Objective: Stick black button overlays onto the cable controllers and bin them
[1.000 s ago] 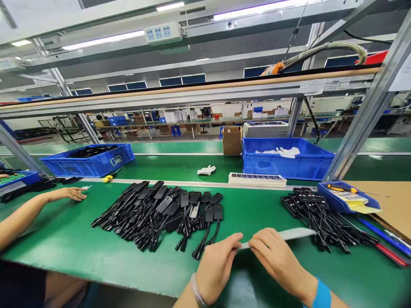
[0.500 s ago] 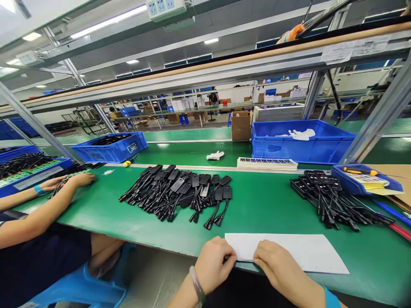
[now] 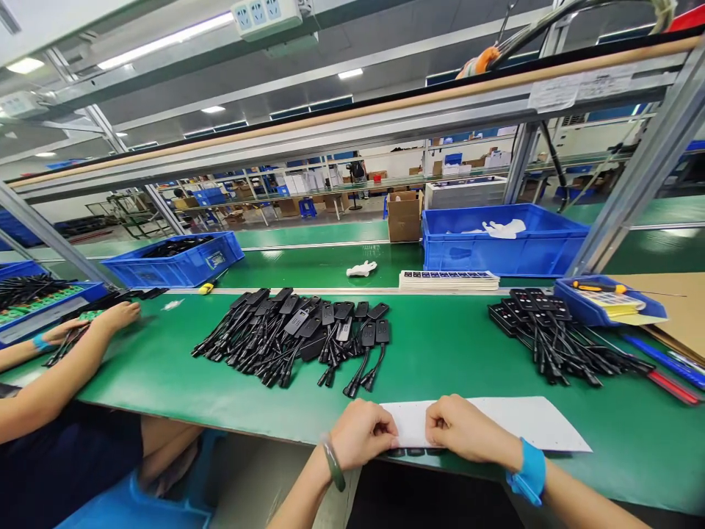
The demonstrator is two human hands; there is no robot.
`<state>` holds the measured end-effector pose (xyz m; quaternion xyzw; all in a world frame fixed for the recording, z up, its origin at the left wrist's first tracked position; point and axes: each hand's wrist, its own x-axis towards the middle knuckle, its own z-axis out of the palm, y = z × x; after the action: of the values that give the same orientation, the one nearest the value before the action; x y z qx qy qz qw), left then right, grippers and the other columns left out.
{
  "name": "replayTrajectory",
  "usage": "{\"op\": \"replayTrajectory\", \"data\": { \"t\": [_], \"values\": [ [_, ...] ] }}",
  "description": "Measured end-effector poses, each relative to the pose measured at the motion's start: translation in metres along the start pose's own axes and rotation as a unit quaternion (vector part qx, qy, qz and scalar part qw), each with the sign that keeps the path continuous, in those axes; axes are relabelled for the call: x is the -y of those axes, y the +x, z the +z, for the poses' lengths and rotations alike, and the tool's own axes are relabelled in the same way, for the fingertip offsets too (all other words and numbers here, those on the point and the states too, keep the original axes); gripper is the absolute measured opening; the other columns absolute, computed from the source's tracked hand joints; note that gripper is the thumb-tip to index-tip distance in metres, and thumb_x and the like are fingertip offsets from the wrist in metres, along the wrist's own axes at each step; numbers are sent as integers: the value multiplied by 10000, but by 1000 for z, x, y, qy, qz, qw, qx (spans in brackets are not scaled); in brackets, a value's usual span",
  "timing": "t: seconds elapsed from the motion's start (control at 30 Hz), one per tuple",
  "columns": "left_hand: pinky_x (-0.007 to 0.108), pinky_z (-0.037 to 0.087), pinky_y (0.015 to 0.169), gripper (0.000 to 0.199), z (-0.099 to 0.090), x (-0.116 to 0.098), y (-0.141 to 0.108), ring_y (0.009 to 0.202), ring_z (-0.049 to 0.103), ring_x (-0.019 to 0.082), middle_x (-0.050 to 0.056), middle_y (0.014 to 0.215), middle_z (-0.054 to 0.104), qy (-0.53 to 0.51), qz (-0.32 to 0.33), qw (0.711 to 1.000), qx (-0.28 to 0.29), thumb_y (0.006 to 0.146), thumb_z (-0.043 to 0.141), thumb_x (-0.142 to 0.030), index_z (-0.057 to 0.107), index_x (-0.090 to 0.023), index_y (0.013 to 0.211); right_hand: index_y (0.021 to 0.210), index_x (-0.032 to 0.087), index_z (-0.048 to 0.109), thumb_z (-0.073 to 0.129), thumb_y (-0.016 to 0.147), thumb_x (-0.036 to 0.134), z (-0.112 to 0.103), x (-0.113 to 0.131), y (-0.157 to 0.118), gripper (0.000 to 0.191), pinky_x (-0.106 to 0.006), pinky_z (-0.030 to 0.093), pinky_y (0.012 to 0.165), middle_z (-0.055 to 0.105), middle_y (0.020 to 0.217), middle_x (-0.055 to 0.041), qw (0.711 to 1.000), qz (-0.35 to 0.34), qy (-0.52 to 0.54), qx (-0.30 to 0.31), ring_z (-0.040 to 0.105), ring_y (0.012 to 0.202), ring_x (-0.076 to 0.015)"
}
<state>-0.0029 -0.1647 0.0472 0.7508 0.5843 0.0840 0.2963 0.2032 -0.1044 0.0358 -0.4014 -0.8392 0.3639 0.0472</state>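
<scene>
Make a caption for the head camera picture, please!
Left hand and right hand hold a white sheet, with black cables beyond.

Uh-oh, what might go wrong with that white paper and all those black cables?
The white paper lies close to the front edge of the green table, so it might slide off if bumped.

The left hand and right hand seem to pinch it near its front side, so it could crease there.

The black cables in the bigger pile overlap messily, so pulling one might drag others along.
</scene>
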Motion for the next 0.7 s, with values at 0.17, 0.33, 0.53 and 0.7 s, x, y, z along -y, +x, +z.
{"op": "replayTrajectory", "data": {
  "t": [0.17,0.33,0.53,0.7],
  "values": [
    [264,403,674,161,7,-18,6,778,596,196,46,836,653,76,-1,996,-44,837,509,-269,641,-180,860,623,173,642,521,716,145,-4,-2,4,154,-219,255,523,573,563,24,1000,-26,4,16,444,545,-108],
    [251,425,688,240,12,-30,28,806,602,181,12,851,643,148,56,987,-25,872,512,-417,631,-210,854,707,165,633,522,821,261,-6,-7,4,186,-198,279,514,557,594,28,999,-29,36,28,459,576,-111],
    [296,462,712,199,20,-28,40,826,626,222,49,863,655,173,18,985,-19,869,543,-333,646,-165,842,749,177,644,620,725,191,-21,-15,-21,37,-209,338,576,621,715,5,998,-48,-15,49,541,663,-138],
    [334,481,750,212,26,-32,41,869,626,250,77,915,652,185,-17,982,-18,874,543,-327,640,-142,914,843,197,608,674,718,171,-20,-21,-38,144,-256,390,707,610,897,-20,994,-78,-80,12,554,829,-182]
  ]
}}
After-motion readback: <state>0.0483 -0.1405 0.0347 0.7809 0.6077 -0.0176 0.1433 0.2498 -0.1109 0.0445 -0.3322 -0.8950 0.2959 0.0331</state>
